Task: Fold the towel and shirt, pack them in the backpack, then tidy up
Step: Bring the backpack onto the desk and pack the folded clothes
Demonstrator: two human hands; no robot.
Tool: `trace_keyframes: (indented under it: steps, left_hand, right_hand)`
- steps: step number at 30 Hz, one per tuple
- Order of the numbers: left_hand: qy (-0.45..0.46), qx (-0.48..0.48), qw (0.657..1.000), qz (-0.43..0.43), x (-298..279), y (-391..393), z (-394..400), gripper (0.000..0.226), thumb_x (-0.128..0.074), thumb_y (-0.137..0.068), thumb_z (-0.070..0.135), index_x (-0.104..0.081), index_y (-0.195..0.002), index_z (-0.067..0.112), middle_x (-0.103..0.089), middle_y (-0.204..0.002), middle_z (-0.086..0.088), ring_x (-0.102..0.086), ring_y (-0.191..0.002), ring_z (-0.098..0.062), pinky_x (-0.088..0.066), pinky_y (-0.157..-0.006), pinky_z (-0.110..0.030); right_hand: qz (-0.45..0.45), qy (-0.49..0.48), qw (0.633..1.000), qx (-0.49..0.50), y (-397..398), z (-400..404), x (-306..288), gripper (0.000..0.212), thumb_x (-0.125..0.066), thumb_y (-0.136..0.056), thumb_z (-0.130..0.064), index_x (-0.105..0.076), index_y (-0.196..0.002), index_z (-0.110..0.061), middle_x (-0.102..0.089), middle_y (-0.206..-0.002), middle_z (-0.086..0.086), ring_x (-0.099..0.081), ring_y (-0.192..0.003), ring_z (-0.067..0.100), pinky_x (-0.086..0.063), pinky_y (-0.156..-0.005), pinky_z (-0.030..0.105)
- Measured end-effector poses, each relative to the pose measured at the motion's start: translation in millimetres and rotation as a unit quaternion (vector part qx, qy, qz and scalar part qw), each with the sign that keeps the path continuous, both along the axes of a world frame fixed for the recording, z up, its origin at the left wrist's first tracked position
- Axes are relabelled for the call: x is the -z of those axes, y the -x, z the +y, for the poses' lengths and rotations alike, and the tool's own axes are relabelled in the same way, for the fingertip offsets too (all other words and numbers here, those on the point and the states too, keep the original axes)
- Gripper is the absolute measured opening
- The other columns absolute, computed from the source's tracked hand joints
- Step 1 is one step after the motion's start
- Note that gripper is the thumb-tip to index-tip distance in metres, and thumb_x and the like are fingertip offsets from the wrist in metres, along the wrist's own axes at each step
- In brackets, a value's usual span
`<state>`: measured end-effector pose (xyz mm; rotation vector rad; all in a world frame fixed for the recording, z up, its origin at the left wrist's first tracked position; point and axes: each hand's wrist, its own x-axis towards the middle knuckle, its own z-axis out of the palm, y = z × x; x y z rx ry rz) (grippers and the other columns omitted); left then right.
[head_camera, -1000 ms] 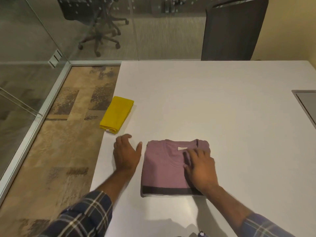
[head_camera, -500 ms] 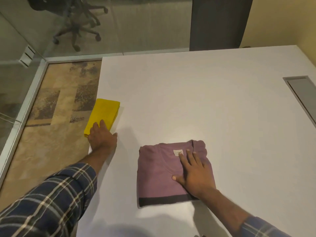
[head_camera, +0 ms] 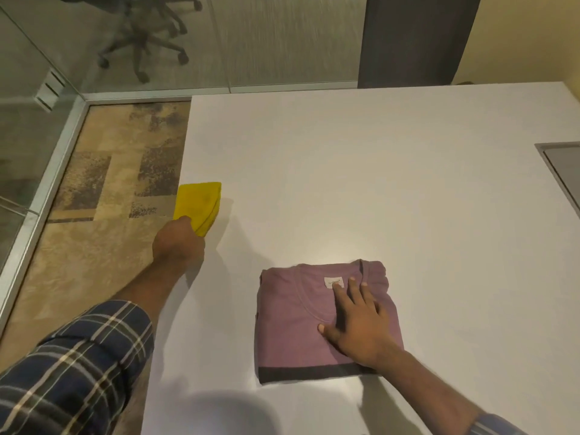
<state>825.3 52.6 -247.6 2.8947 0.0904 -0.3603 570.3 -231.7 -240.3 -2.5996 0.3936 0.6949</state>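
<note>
Since the earlier frame the left hand (head_camera: 179,241) has gone from lying flat on the near end of the towel (head_camera: 197,204) to closing on it: its fingers now curl round that near end, and the far part of the towel seems a little raised from the worktop (head_camera: 361,171). The right hand (head_camera: 361,328) has stayed where it was, flat on the shirt (head_camera: 301,321), fingers straight and spread, the fingertips near the small white label (head_camera: 332,281) at the collar.

Both folding steps look finished, so I judge that the step in hand is to gather the two pieces for packing. The backpack is not in view. The next move probably calls for carrying the towel toward the shirt or straight to the bag, while the fold is kept together, because soft cloth opens easily when it is lifted by one end only.

The towel is bright yellow, thick and a little fuzzy, folded into a narrow rectangle at the left edge of the worktop, partly over the edge. The shirt is a dull purple knit with a round neckline and a dark band along its near edge, folded into a neat square well apart from the towel. The worktop is white, smooth and slightly shiny.
</note>
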Motion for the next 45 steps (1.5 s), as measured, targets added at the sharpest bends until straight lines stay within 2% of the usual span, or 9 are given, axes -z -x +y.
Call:
trace_keyframes:
  steps: [4,7,11,19,23,27,33,41,45]
  left_hand:
    - [0.127,0.021,0.992,0.001,-17.2,26.4,-7.7,0.026,-0.061,-0.086,0.034,-0.061,-0.079,0.009,-0.068,-0.089,-0.020,-0.062,-0.079,-0.036,-0.046,-0.069,-0.036]
    - [0.161,0.036,0.986,0.002,-32.8,48.8,-19.1,0.007,-0.064,-0.086,0.015,-0.068,-0.084,0.010,-0.069,-0.083,-0.015,-0.064,-0.076,-0.034,-0.043,-0.064,-0.031]
    - [0.201,0.048,0.978,-0.008,-45.4,75.4,-31.6,0.023,-0.064,-0.085,0.008,-0.075,-0.105,0.011,-0.073,-0.089,-0.008,-0.064,-0.076,-0.024,-0.048,-0.068,-0.029]
    - [0.260,0.135,0.949,-0.114,-67.9,178.4,-64.0,0.045,-0.050,-0.079,0.025,-0.072,-0.118,0.023,-0.073,-0.116,-0.004,-0.069,-0.102,-0.024,-0.054,-0.091,-0.033]
    - [0.252,0.223,0.920,-0.202,-54.7,218.8,-85.9,0.047,-0.046,-0.079,0.018,-0.073,-0.118,0.019,-0.070,-0.122,0.000,-0.065,-0.110,-0.017,-0.047,-0.097,-0.027]
    - [0.176,0.328,0.893,-0.254,-33.6,240.4,-97.3,0.046,-0.045,-0.077,0.007,-0.075,-0.111,0.017,-0.072,-0.117,-0.002,-0.066,-0.111,-0.027,-0.051,-0.094,-0.035]
    - [0.119,0.355,0.923,-0.091,-6.5,261.4,-88.8,0.052,-0.061,-0.060,0.011,-0.075,-0.109,0.020,-0.072,-0.117,-0.003,-0.067,-0.105,-0.032,-0.057,-0.085,-0.040]
    - [0.244,0.079,0.964,-0.076,-8.3,255.2,-82.2,0.045,-0.061,-0.075,0.051,-0.068,-0.107,0.021,-0.061,-0.118,0.002,-0.061,-0.101,-0.021,-0.053,-0.085,-0.037]
    - [0.279,-0.124,0.948,0.090,-3.9,239.1,-81.1,0.099,-0.071,-0.066,0.071,-0.042,-0.144,0.018,-0.043,-0.146,-0.011,-0.048,-0.129,-0.030,-0.046,-0.103,-0.045]
  right_hand:
    - [-0.144,-0.171,0.969,0.103,-8.3,12.9,-25.5,0.071,-0.054,-0.081,-0.073,-0.043,-0.138,-0.033,-0.051,-0.139,-0.013,-0.045,-0.131,0.009,-0.042,-0.106,0.040]
    - [-0.107,-0.374,0.896,0.214,-16.7,24.2,-49.8,0.054,-0.061,-0.088,-0.056,-0.047,-0.134,-0.032,-0.056,-0.125,-0.020,-0.054,-0.114,-0.001,-0.045,-0.092,0.020]
    - [-0.018,-0.535,0.760,0.368,-35.1,27.6,-50.4,0.046,-0.061,-0.091,-0.052,-0.060,-0.121,-0.017,-0.061,-0.127,0.018,-0.065,-0.109,0.031,-0.055,-0.092,0.044]
    - [-0.004,-0.679,0.586,0.443,-18.1,2.1,-57.2,0.079,-0.051,-0.082,-0.069,-0.055,-0.126,-0.003,-0.065,-0.122,0.024,-0.063,-0.113,0.043,-0.047,-0.101,0.057]
    - [-0.009,-0.664,0.599,0.448,1.6,-11.2,-56.2,0.055,-0.057,-0.091,-0.057,-0.061,-0.121,-0.011,-0.067,-0.121,0.022,-0.065,-0.111,0.040,-0.050,-0.095,0.060]
    - [-0.064,-0.562,0.678,0.470,25.0,-21.7,-44.1,0.038,-0.068,-0.089,-0.012,-0.058,-0.125,-0.007,-0.068,-0.118,0.018,-0.066,-0.107,0.038,-0.057,-0.085,0.050]
    - [-0.103,-0.385,0.817,0.416,54.9,-35.2,-21.4,0.043,-0.072,-0.087,-0.009,-0.055,-0.126,-0.012,-0.064,-0.121,0.011,-0.062,-0.105,0.029,-0.055,-0.090,0.045]
    - [-0.115,-0.141,0.905,0.384,62.6,-41.9,-14.3,0.075,-0.084,-0.072,-0.041,-0.050,-0.132,-0.013,-0.061,-0.124,0.010,-0.061,-0.108,0.030,-0.051,-0.091,0.049]
    - [-0.070,-0.193,0.887,0.413,67.5,-55.7,-4.6,0.108,-0.088,-0.065,-0.048,-0.031,-0.147,-0.007,-0.043,-0.148,0.015,-0.048,-0.130,0.035,-0.045,-0.103,0.053]
